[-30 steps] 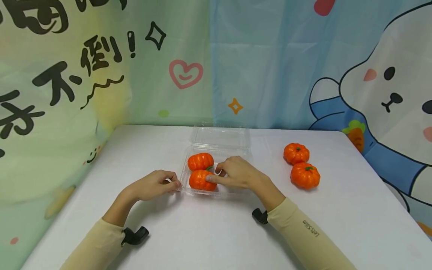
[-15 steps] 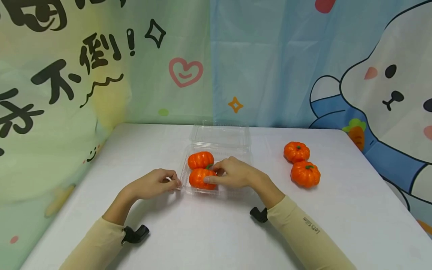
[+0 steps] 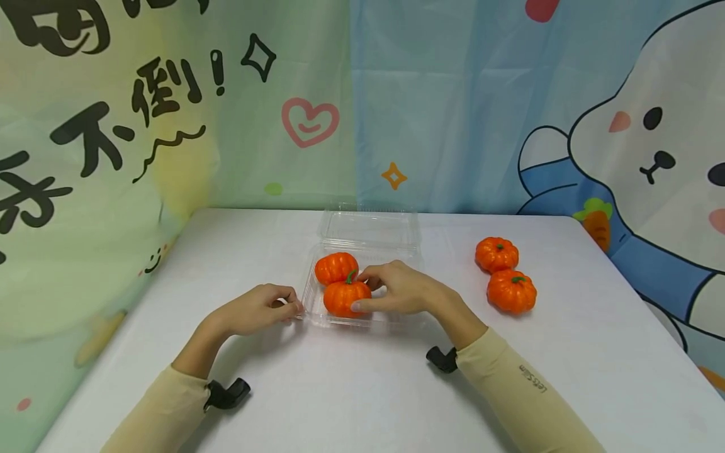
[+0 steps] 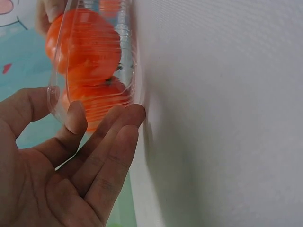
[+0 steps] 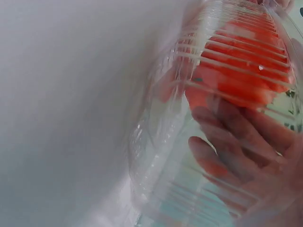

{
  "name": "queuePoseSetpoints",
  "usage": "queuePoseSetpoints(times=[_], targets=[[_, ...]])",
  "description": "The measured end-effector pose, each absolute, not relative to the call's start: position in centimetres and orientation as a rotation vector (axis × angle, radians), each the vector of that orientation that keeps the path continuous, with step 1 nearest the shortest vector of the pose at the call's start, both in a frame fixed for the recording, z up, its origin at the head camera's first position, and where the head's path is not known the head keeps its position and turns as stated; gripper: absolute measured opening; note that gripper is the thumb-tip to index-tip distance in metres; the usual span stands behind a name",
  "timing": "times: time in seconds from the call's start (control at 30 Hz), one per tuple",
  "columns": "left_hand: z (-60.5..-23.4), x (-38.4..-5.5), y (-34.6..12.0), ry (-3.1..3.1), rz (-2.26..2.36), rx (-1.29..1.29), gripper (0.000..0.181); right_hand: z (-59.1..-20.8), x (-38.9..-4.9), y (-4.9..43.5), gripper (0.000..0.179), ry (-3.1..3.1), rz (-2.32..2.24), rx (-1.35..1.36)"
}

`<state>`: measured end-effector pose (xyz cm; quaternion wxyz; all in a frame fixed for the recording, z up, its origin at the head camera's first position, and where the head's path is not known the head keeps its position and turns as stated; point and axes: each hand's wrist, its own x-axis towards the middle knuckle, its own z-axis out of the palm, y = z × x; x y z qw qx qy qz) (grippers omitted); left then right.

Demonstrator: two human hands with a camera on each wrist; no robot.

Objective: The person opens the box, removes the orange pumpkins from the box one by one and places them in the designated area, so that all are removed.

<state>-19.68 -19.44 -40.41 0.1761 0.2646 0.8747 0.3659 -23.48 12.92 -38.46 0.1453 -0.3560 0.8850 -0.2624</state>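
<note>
In the head view, a clear plastic clamshell box (image 3: 391, 255) lies on the table with its lid folded back. Two small orange pumpkins sit in its left half: a rear pumpkin (image 3: 335, 268) and, just in front of it, a front pumpkin (image 3: 343, 299) with its green stem pointing up. My right hand (image 3: 399, 288) reaches into the box and grips the front pumpkin from its right side, thumb at the near side. My left hand (image 3: 257, 309) pinches the box's left front rim; the left wrist view shows its thumb and a finger (image 4: 35, 104) at that rim.
Two more orange pumpkins, a farther one (image 3: 496, 254) and a nearer one (image 3: 511, 292), rest close together on the white table (image 3: 362, 390) right of the box. A printed cloth backdrop (image 3: 442, 113) hangs behind the table.
The front pumpkin has turned so that its stem points up, and it has shifted slightly right along with my right hand. My left hand stays at the box rim.
</note>
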Motion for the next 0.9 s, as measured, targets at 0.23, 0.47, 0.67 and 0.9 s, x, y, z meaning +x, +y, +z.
queuePoseSetpoints(times=[0.23,0.47,0.67,0.9], targets=[[-40.3,-19.6,-19.5,2.471,1.041,0.743,0.021,-38.3,-23.5,13.8,0.052,2.533,-0.831,-1.023],[-40.3,-19.5,-19.5,2.466,1.046,0.751,0.021,-38.3,-23.4,15.1,0.059,2.464,-0.947,-0.993],[-40.2,-19.6,-19.5,2.481,1.022,0.750,0.020,-38.1,-23.2,16.3,0.068,2.422,-1.036,-0.998],[-40.3,-19.8,-19.5,2.470,1.034,0.752,0.020,-38.1,-22.9,17.6,0.068,2.401,-1.130,-1.010]])
